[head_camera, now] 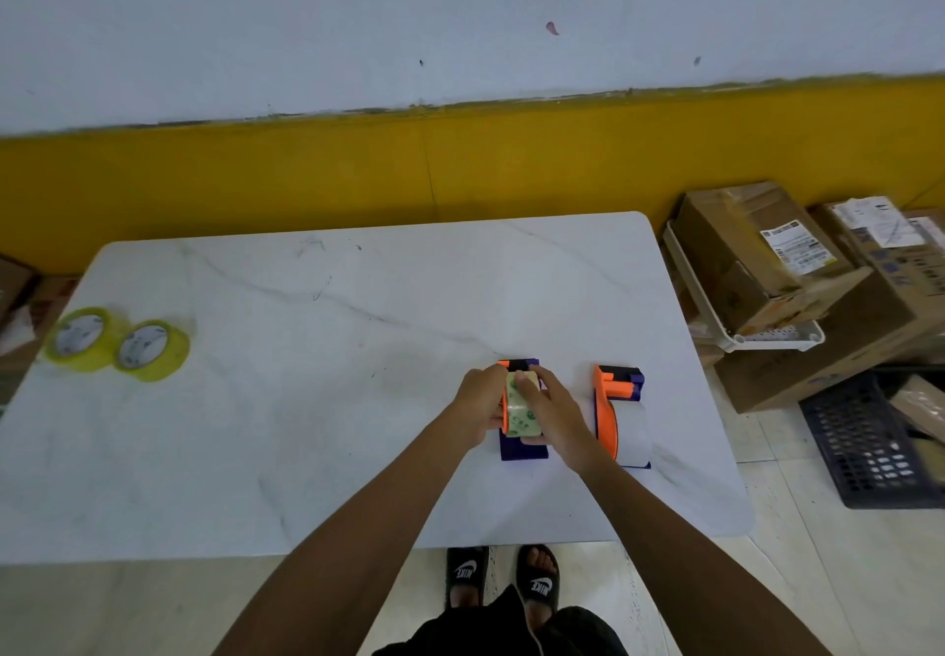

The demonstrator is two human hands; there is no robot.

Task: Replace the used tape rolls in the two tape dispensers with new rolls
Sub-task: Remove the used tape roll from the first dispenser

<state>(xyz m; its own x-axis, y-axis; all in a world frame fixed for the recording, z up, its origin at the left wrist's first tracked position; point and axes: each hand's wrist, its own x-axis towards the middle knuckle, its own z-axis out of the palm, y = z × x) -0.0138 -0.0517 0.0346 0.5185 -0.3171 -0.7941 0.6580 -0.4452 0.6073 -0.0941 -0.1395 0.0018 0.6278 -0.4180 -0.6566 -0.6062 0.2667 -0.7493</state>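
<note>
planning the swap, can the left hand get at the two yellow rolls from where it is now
Probably yes, but not as it is now. The left hand is gripping the dispenser; the yellow rolls lie far left on the table, with nothing between.

"NIKE" with swoosh, white print, reads on the strap of each black slide sandal: left one (466,571), right one (540,588). White shipping labels on the brown cardboard boxes (797,245) carry print and barcodes, too small to read. White round core labels inside the two yellow-green tape rolls (118,343) have print, illegible. Green marks on the clear tape roll (522,412) under the hands, unreadable.
</note>
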